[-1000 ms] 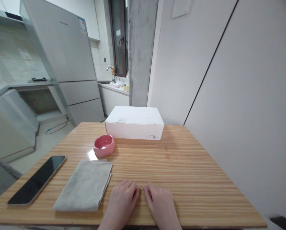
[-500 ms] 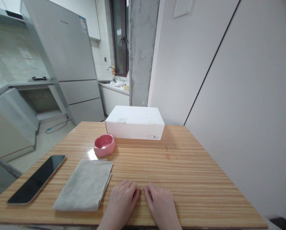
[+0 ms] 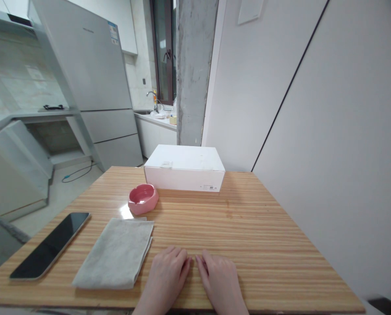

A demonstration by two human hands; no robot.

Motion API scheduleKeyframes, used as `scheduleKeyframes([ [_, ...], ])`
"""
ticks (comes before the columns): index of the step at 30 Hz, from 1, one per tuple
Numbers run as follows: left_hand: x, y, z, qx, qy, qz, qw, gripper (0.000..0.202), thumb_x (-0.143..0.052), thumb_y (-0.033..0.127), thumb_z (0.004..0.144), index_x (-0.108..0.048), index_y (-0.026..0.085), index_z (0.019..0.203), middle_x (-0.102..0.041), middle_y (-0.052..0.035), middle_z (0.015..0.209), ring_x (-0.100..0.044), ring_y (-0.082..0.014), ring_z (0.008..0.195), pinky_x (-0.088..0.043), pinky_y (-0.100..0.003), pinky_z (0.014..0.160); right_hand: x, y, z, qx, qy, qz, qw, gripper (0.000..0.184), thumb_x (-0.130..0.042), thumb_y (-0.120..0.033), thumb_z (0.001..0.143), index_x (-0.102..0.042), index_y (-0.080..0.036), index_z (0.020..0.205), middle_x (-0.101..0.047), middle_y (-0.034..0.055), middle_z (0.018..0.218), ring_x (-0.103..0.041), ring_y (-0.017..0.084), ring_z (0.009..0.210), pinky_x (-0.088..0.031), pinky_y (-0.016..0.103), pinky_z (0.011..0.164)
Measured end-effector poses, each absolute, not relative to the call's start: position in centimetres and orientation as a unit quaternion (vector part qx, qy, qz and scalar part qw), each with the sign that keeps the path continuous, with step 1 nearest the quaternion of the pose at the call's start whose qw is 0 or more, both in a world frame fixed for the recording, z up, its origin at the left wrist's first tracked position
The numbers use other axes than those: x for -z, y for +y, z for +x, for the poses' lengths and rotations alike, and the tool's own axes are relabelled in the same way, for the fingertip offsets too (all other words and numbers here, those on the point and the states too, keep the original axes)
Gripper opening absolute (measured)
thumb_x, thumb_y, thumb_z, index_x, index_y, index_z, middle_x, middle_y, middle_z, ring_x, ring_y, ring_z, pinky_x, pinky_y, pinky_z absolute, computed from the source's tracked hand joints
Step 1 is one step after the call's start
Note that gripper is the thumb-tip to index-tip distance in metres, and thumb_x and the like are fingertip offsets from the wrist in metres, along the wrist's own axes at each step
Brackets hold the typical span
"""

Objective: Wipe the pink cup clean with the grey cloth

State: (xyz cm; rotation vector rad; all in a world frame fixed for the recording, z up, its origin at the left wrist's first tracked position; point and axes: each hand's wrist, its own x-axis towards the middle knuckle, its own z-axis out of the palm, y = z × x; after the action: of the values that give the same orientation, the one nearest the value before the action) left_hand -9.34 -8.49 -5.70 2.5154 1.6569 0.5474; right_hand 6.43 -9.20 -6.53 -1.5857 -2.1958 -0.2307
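My left hand (image 3: 169,269) rests on the wooden table (image 3: 264,245) near its front edge, fingers curled under and closed. Beside it, a small gap away, my right hand (image 3: 218,272) lies in the same closed pose. I see nothing held in either one. A folded grey cloth (image 3: 115,253) lies flat just left of my left hand, not touching it. Farther back, behind the cloth, stands a pink ashtray (image 3: 143,199). At the table's far side is a closed white box (image 3: 184,168).
A black phone (image 3: 51,247) lies face up at the table's left edge. A pale wall (image 3: 329,153) runs along the right side. Beyond the table are a grey refrigerator (image 3: 93,65), a concrete pillar (image 3: 195,70) and a sink counter with a faucet (image 3: 155,103).
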Motion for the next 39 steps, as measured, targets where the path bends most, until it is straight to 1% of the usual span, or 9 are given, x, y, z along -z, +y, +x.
scheduleKeyframes([
  [12,5.4,-8.5,-9.3,-0.172,0.542,0.821,0.053,0.023,-0.042,0.018,0.09,-0.057,0.021,0.074,-0.064,-0.001,0.074,-0.06,-0.0201,0.074,-0.038,-0.03,0.065,7.0,-9.2,6.4,0.093,-0.792,-0.571,0.196,0.035,-0.028,-0.027,0.097,-0.052,-0.023,0.072,-0.063,0.0015,0.054,-0.059,0.017,0.048,-0.024,0.028,0.051],
  [20,5.3,-8.6,-9.2,-0.154,0.549,0.819,0.064,0.023,-0.041,0.018,0.091,-0.057,0.022,0.075,-0.064,-0.0013,0.076,-0.06,-0.0211,0.076,-0.04,-0.032,0.066,6.8,-9.3,6.5,0.069,-0.799,-0.564,0.195,0.027,-0.034,-0.022,0.095,-0.052,-0.023,0.074,-0.063,0.0011,0.057,-0.06,0.018,0.051,-0.024,0.028,0.052],
  [25,5.2,-8.5,-9.3,-0.149,0.553,0.816,0.074,0.025,-0.039,0.019,0.092,-0.058,0.021,0.076,-0.064,-0.0017,0.078,-0.06,-0.0214,0.078,-0.041,-0.032,0.068,7.0,-9.3,6.5,0.051,-0.797,-0.569,0.196,0.024,-0.037,-0.022,0.094,-0.052,-0.023,0.074,-0.063,0.001,0.059,-0.061,0.02,0.053,-0.025,0.029,0.053],
  [31,4.9,-8.7,-8.9,-0.129,0.574,0.803,0.098,0.027,-0.036,0.02,0.092,-0.059,0.02,0.077,-0.065,-0.0038,0.081,-0.06,-0.0225,0.082,-0.042,-0.034,0.071,7.0,-9.4,6.6,0.043,-0.796,-0.571,0.196,0.023,-0.038,-0.023,0.093,-0.051,-0.023,0.074,-0.064,0.0008,0.06,-0.061,0.02,0.054,-0.025,0.028,0.053],
  [33,4.1,-8.7,-9.0,-0.121,0.588,0.79,0.127,0.022,-0.041,0.021,0.09,-0.059,0.019,0.077,-0.066,-0.0044,0.082,-0.06,-0.0224,0.082,-0.043,-0.033,0.072,6.9,-9.4,6.6,0.033,-0.796,-0.57,0.2,0.023,-0.039,-0.022,0.093,-0.051,-0.023,0.073,-0.063,0.0005,0.06,-0.061,0.019,0.054,-0.025,0.028,0.053],
  [36,1.8,-8.0,-10.5,-0.128,0.541,0.795,0.243,0.01,-0.054,0.028,0.083,-0.059,0.02,0.08,-0.066,-0.0012,0.08,-0.061,-0.0185,0.076,-0.045,-0.028,0.067,6.8,-9.5,6.7,0.017,-0.794,-0.572,0.206,0.022,-0.04,-0.022,0.092,-0.051,-0.023,0.073,-0.063,0.0,0.061,-0.06,0.018,0.054,-0.025,0.027,0.053],
  [37,0.9,-7.3,-11.5,-0.147,0.513,0.798,0.279,0.01,-0.056,0.031,0.082,-0.06,0.021,0.083,-0.066,0.0002,0.08,-0.061,-0.017,0.075,-0.046,-0.027,0.067,6.7,-9.5,6.7,0.014,-0.792,-0.574,0.207,0.022,-0.04,-0.022,0.092,-0.051,-0.023,0.073,-0.063,-0.0002,0.06,-0.06,0.018,0.054,-0.024,0.027,0.053],
  [38,0.1,-6.4,-12.7,-0.181,0.496,0.797,0.293,0.013,-0.056,0.033,0.083,-0.06,0.022,0.087,-0.066,0.0005,0.084,-0.062,-0.0163,0.078,-0.047,-0.027,0.07,6.7,-9.5,6.7,0.013,-0.791,-0.576,0.207,0.022,-0.04,-0.022,0.092,-0.051,-0.023,0.073,-0.063,-0.0003,0.06,-0.06,0.019,0.054,-0.024,0.028,0.053],
  [39,-0.6,-5.2,-14.0,-0.235,0.502,0.788,0.267,0.017,-0.054,0.035,0.084,-0.06,0.023,0.094,-0.065,-0.0007,0.094,-0.061,-0.017,0.089,-0.048,-0.029,0.079,6.7,-9.6,6.7,0.012,-0.79,-0.577,0.208,0.022,-0.04,-0.022,0.092,-0.051,-0.023,0.073,-0.063,-0.0004,0.061,-0.06,0.019,0.055,-0.025,0.028,0.053],
])
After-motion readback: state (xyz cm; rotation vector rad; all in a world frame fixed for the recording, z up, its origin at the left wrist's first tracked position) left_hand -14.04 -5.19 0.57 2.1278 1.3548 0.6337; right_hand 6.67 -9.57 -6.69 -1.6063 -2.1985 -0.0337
